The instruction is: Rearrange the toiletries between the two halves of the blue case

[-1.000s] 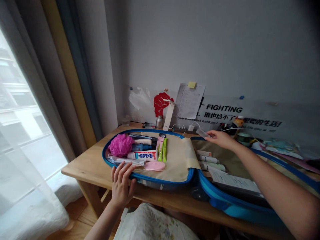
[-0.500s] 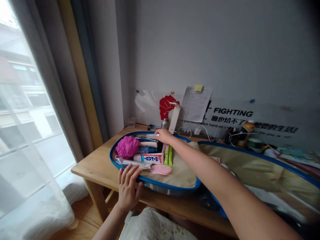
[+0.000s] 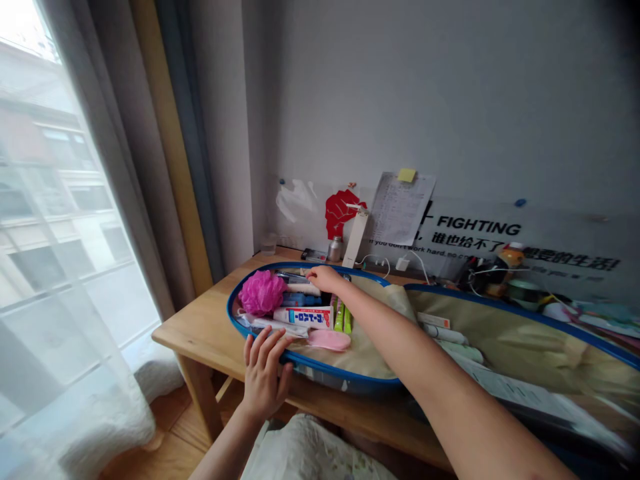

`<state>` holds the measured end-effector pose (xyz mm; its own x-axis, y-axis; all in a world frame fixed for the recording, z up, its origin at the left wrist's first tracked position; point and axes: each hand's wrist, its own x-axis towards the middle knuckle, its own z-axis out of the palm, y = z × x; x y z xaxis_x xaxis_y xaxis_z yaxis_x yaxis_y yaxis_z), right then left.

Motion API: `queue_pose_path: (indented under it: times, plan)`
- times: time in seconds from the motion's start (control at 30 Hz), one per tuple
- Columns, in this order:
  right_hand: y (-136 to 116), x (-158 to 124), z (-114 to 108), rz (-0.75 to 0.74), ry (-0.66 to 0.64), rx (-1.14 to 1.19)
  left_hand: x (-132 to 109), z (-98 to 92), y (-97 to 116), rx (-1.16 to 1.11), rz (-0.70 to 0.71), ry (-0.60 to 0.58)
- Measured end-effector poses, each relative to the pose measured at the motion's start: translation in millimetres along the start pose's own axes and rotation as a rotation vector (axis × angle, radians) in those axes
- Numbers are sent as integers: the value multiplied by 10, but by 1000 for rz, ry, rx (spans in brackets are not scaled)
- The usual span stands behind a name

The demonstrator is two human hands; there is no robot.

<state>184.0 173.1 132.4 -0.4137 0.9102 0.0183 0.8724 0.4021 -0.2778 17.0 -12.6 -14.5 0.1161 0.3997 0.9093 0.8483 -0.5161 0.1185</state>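
Observation:
A blue-rimmed travel case [image 3: 367, 377] lies open on the table, its beige-lined left half full of toiletries. My right hand [image 3: 325, 279] reaches over the far side of that half, fingers closed downward; what is in them is hidden. My left hand [image 3: 266, 370] rests with spread fingers on the near rim. Between the hands lie a pink bath puff [image 3: 263, 293], a toothpaste tube [image 3: 306, 317], green sachets [image 3: 344, 317], a blue item [image 3: 303, 300] and a clear-wrapped slim item [image 3: 275, 327]. A flat pink oval item [image 3: 331, 341] is near the front rim.
The case's right half [image 3: 505, 327] holds a white tube [image 3: 445, 333] and papers. Behind the case stand a white folding lamp [image 3: 355, 239], a metal bottle [image 3: 335, 249] and a clear cup [image 3: 269, 244]. The wooden table's [image 3: 187, 330] left edge faces the curtained window.
My right hand has lowered slightly into the case; the clear slim item that showed at its fingertips is no longer plain to see. The left hand stays on the rim. The view shifted slightly.

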Motion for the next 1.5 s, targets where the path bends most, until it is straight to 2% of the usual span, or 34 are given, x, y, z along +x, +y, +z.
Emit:
queue_pose_path:
  times: [0.13, 0.27, 0.43, 0.53, 0.6, 0.7, 0.83, 1.03, 1.23, 1.5]
  plan:
    - [25, -14, -119, 14, 18, 36, -4, -6, -2, 4, 5, -8]
    - [208, -188, -456, 15, 67, 99, 7, -14, 1, 2, 11, -2]
    - [711, -831, -943, 29, 83, 160, 27, -20, 8, -13, 20, 14]
    - [1082, -1336, -1079, 77, 30, 149, 17, -8, 2, -13, 6, 16]
    - [1311, -1647, -1067, 126, -28, 126, 4, 2, -4, -8, -2, 16]
    - [1580, -2010, -927, 202, -127, 83, -10, 10, -13, -3, -9, 9]
    - [1774, -2252, -706, 268, -157, 24, -5, 4, -15, -15, -3, 14]
    - [1875, -2302, -594, 307, -176, -58, 2, 1, -13, -15, 10, 12]
    - [2001, -2299, -539, 340, -48, -197, 3, -1, -21, -14, 14, 10]
    - [2123, -2280, -468, 369, -11, -231, 11, -6, -16, -15, 18, 13]
